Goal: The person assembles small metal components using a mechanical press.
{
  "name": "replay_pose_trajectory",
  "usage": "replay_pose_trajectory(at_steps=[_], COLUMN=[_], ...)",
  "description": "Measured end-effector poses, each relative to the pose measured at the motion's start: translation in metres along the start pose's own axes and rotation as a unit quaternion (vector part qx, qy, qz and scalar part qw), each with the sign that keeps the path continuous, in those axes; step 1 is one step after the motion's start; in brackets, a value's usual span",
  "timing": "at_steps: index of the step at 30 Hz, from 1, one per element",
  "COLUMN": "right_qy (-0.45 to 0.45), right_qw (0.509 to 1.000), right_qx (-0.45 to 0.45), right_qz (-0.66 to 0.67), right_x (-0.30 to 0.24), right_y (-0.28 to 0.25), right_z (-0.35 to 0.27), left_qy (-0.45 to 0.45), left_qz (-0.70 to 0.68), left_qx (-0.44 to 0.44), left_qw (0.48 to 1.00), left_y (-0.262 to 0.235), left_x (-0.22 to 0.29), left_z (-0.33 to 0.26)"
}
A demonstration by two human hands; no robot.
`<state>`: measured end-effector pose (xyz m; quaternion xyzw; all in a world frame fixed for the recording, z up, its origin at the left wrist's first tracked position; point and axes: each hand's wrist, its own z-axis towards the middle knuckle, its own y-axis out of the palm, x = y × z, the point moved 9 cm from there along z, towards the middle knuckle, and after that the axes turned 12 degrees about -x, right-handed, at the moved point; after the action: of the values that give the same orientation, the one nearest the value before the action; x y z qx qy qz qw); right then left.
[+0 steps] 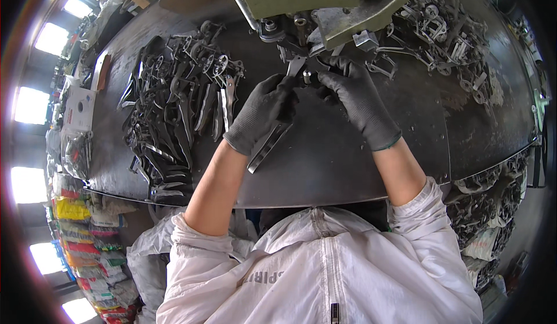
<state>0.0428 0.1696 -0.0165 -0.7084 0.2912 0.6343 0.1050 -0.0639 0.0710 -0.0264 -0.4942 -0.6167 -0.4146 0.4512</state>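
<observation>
The long metal blade part (272,135) runs diagonally, its near end pointing down-left and its far end up toward the green press (325,2). It lies on a dark steel tabletop (348,161) in a bright-windowed workshop. The left hand (261,112) grips its middle; the right hand (354,95) pinches its far end, beside heaped metal parts (180,98).
</observation>
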Motion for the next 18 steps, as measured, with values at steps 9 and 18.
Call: replay_pose_trajectory(at_steps=[9, 18], right_qy=[0.025, 0.066], right_qw=[0.999, 0.997], right_qx=[-0.006, 0.019], right_qz=[-0.023, -0.047], right_x=[0.028, 0.036], right_y=[-0.005, -0.009], right_z=[0.013, 0.007], left_qy=[-0.123, 0.192], left_qz=[0.003, 0.539], left_qx=[-0.02, 0.123], left_qw=[0.992, 0.811], left_y=[0.005, -0.02], left_x=[-0.013, 0.026], left_z=[0.01, -0.039])
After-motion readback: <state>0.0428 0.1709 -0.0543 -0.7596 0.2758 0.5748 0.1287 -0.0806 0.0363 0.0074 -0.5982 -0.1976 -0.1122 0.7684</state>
